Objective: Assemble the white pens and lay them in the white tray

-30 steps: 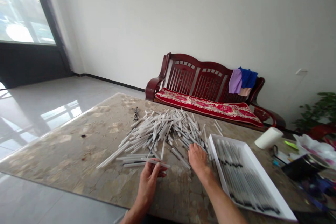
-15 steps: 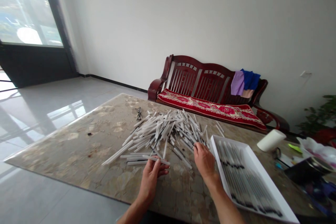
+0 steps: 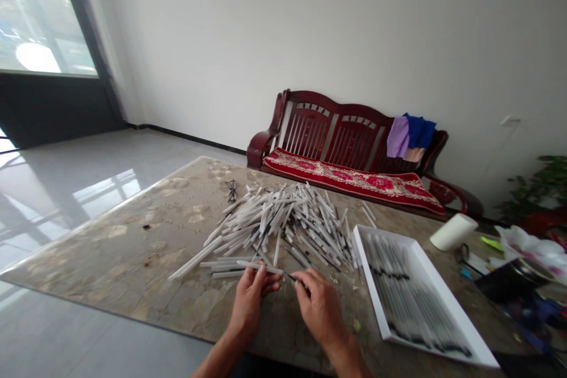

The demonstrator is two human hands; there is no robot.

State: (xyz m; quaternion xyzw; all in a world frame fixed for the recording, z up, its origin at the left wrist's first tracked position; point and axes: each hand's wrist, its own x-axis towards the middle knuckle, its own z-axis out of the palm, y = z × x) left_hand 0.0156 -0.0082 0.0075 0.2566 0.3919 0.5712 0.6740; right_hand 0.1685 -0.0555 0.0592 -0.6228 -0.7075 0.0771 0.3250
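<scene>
My left hand (image 3: 248, 302) pinches a white tube (image 3: 260, 267) held level just above the marbled table (image 3: 133, 248). My right hand (image 3: 319, 306) has come close beside it, fingers closed on a thin dark refill (image 3: 293, 277) whose tip points at the tube's right end. Beyond both hands lies a big heap of white tubes and dark refills (image 3: 283, 221). To the right sits a white tray (image 3: 447, 331) with several assembled pens laid in rows.
Glasses (image 3: 231, 190) lie at the far side of the heap. A white roll (image 3: 453, 231), scissors (image 3: 464, 254) and dark clutter (image 3: 514, 286) sit at the right. Behind the table stands a red wooden bench (image 3: 349, 153) with cloths over its back, and a plant (image 3: 543, 186).
My right hand has left the heap and drawn back toward me and leftward with a refill, meeting the left hand. The left hand has kept its tube almost still.
</scene>
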